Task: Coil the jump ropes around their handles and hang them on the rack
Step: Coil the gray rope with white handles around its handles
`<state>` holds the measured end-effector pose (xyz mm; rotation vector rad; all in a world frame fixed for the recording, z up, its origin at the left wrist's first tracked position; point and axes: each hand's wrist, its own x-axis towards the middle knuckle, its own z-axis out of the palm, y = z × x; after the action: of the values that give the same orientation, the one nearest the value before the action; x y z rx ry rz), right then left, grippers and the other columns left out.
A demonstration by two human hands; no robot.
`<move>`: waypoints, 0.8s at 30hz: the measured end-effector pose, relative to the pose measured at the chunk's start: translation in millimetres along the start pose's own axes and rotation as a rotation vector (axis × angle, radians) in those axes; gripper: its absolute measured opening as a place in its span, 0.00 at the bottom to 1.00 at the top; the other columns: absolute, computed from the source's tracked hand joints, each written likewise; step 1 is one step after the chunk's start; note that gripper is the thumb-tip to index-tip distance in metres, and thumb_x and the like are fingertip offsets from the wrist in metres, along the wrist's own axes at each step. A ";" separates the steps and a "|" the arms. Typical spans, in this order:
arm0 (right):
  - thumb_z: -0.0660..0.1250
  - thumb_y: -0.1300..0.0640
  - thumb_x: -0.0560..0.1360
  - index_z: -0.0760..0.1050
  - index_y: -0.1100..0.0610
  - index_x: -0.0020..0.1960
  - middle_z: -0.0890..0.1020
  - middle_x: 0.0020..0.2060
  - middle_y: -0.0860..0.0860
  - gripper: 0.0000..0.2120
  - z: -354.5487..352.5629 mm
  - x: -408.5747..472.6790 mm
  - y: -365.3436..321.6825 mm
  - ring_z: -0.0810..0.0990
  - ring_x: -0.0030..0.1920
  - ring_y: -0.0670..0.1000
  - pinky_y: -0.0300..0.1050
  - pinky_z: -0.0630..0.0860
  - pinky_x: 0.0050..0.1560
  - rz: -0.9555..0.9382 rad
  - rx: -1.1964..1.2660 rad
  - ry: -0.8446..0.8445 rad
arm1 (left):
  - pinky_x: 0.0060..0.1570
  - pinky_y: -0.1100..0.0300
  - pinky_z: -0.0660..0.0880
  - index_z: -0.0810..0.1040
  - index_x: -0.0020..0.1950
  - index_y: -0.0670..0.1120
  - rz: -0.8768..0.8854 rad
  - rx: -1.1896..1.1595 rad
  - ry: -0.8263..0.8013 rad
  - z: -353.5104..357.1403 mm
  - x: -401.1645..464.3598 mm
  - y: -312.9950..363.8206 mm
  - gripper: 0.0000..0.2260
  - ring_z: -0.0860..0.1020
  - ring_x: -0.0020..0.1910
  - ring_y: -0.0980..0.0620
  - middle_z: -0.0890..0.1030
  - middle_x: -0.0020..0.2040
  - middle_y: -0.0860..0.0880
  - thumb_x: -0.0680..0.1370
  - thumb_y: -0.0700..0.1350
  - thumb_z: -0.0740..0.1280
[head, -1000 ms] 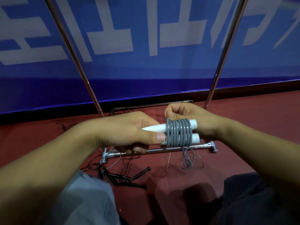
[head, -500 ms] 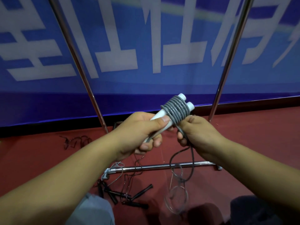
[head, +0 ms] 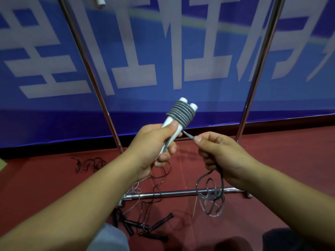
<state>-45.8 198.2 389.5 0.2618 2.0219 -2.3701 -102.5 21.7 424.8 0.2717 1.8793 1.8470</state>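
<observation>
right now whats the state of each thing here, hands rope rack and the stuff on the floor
left hand: grips the two white handles
right hand: pinches the gray rope taut
gray rope: partly coiled round the handles, loose tail hanging
rack: standing on the floor
black jump ropes: uncoiled, tangled on the floor

Even, moderately bright indoor light, seemingly from overhead. Blue banner (head: 181, 51) smeared with motion blur, its white characters soft-edged. Chrome rack poles (head: 94, 84) show thin specular streaks and bow outward from wide-angle distortion. Forearms stretched at the lower corners. Dark soft shadow on the red floor (head: 272, 160) at bottom centre. Hands and white handles (head: 181, 113) fairly sharp; thin black ropes (head: 90, 163) on the floor poorly resolved.
</observation>
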 end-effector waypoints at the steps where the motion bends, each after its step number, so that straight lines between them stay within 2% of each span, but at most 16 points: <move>1: 0.67 0.55 0.78 0.73 0.55 0.43 0.70 0.27 0.49 0.07 -0.7 0.5 1.3 0.61 0.25 0.45 0.39 0.56 0.27 0.011 -0.017 0.006 | 0.19 0.68 0.58 0.78 0.56 0.39 0.001 0.005 0.004 -0.2 0.2 -0.4 0.16 0.63 0.19 0.56 0.74 0.29 0.45 0.82 0.53 0.63; 4: 0.67 0.54 0.79 0.75 0.55 0.39 0.73 0.29 0.50 0.11 -4.5 4.3 6.7 0.67 0.27 0.46 0.39 0.63 0.28 0.016 -0.074 0.014 | 0.19 0.68 0.58 0.78 0.56 0.39 0.002 -0.004 0.014 -0.8 0.7 0.4 0.16 0.64 0.19 0.56 0.75 0.29 0.45 0.82 0.52 0.63; 7: 0.67 0.53 0.79 0.77 0.54 0.35 0.77 0.30 0.51 0.14 -7.8 8.7 10.5 0.72 0.29 0.47 0.41 0.68 0.33 0.038 -0.157 0.044 | 0.21 0.67 0.56 0.79 0.54 0.40 0.001 0.011 -0.001 -0.2 -0.3 1.2 0.15 0.64 0.20 0.55 0.75 0.30 0.44 0.82 0.53 0.62; 11: 0.65 0.52 0.80 0.75 0.56 0.37 0.76 0.29 0.49 0.15 -10.1 10.9 12.0 0.69 0.27 0.45 0.39 0.65 0.30 0.100 -0.193 0.051 | 0.21 0.67 0.57 0.79 0.54 0.41 0.023 0.117 0.004 0.6 -1.2 -0.9 0.15 0.64 0.19 0.55 0.76 0.30 0.44 0.82 0.52 0.63; 14: 0.65 0.50 0.80 0.76 0.58 0.39 0.75 0.28 0.51 0.15 -8.2 7.0 12.3 0.66 0.26 0.46 0.39 0.63 0.28 0.040 -0.209 0.029 | 0.20 0.67 0.59 0.79 0.54 0.42 0.060 0.197 0.057 -1.0 0.1 -2.1 0.14 0.65 0.20 0.54 0.77 0.30 0.44 0.82 0.52 0.63; 19: 0.65 0.47 0.80 0.80 0.52 0.36 0.75 0.25 0.47 0.16 2.4 -9.1 7.9 0.69 0.26 0.45 0.39 0.67 0.28 -0.185 -0.614 0.043 | 0.22 0.65 0.66 0.80 0.50 0.45 0.127 0.473 0.172 -6.3 6.5 -3.9 0.13 0.70 0.21 0.53 0.80 0.30 0.46 0.82 0.53 0.64; 22: 0.66 0.45 0.78 0.79 0.53 0.41 0.76 0.27 0.48 0.13 3.8 -16.5 9.0 0.71 0.29 0.45 0.38 0.67 0.32 -0.307 -0.904 0.060 | 0.32 0.53 0.75 0.79 0.43 0.46 0.201 0.752 0.231 -11.4 11.9 -6.2 0.15 0.77 0.28 0.50 0.82 0.32 0.47 0.80 0.56 0.64; 24: 0.66 0.45 0.77 0.77 0.51 0.41 0.76 0.28 0.47 0.11 3.9 -20.7 10.2 0.74 0.34 0.46 0.37 0.66 0.32 -0.362 -1.017 0.081 | 0.39 0.48 0.78 0.78 0.42 0.46 0.210 0.827 0.232 -13.7 15.3 -6.9 0.15 0.79 0.33 0.47 0.82 0.34 0.47 0.80 0.56 0.63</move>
<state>-24.7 190.7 383.0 -0.0473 3.1627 -1.1306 -120.8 16.3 414.6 0.5583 2.7967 1.1433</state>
